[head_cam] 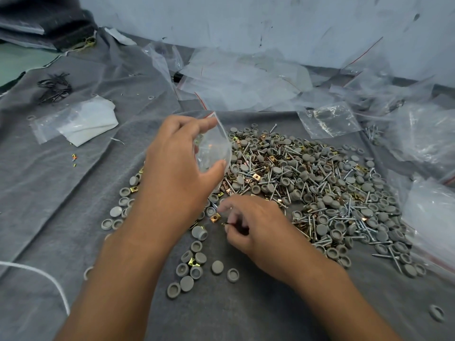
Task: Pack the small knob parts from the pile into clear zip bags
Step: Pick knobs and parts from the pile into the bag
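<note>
empty zip bags point(246, 77) behind pile point(320, 183), folded white sheet point(86, 124) left

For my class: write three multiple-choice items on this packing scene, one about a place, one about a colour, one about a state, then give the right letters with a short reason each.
1. Where is the pile of parts?
A. right of the hands
B. inside a box
C. on a shelf

2. What colour are the round knob caps?
A. red
B. grey
C. black

3. What is the left hand doing?
A. lying flat
B. holding a clear zip bag
C. gripping scissors

Answers: 1 A, the pile spreads on the grey cloth to the right. 2 B, the caps look grey. 3 B, thumb and fingers hold the bag above the pile.
</note>
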The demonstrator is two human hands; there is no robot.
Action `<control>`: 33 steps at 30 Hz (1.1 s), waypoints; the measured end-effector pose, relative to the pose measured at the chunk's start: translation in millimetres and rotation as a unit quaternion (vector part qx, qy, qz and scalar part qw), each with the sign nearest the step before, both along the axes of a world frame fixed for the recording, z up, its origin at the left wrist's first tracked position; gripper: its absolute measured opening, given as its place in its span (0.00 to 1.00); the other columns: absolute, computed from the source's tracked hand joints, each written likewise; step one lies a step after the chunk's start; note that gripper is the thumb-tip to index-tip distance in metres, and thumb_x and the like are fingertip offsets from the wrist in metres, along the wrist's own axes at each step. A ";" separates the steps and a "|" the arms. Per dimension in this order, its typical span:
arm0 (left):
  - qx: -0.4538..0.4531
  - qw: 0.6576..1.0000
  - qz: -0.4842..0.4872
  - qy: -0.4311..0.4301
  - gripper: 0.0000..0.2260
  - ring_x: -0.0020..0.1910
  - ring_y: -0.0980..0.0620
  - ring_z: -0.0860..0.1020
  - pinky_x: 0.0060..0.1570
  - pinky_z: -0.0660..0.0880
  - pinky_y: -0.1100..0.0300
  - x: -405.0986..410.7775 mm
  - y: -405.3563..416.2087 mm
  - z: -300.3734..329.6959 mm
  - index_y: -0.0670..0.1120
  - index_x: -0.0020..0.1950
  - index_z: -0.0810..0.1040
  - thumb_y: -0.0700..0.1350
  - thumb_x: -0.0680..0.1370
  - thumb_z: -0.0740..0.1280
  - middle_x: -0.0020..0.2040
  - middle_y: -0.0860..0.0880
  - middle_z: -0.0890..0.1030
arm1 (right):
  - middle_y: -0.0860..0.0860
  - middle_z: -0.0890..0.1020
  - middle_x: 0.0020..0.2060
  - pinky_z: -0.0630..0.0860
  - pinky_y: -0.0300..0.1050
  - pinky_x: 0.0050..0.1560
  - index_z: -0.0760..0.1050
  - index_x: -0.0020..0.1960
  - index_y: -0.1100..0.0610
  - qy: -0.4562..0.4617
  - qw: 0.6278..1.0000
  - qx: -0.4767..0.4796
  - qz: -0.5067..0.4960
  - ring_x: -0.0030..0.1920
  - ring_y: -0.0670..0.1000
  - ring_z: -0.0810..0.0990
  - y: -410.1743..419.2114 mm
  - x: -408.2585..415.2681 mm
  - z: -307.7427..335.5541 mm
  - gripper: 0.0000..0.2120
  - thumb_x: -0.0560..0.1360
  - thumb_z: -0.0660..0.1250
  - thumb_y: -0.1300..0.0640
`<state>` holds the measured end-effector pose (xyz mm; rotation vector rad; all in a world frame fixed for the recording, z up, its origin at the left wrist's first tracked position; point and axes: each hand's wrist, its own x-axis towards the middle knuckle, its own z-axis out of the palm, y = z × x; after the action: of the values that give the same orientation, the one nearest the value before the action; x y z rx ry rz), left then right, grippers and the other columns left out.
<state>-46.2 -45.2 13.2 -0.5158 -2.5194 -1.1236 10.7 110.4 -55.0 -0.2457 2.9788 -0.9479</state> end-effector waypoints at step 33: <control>-0.011 1.000 -0.001 -0.008 0.27 0.45 0.70 0.71 0.48 0.61 0.83 1.2 2.2 -0.7 0.51 0.70 0.76 0.45 0.72 0.76 0.54 0.58 0.71 | 0.40 0.73 0.51 0.71 0.43 0.54 0.74 0.50 0.48 0.034 0.998 0.036 0.041 0.55 0.43 0.70 -6.5 -0.5 2.1 0.03 0.80 0.69 0.51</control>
<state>-45.0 -43.0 12.6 -0.5172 -2.5478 -1.1073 10.2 103.9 -52.9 -0.4037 3.0300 -0.8382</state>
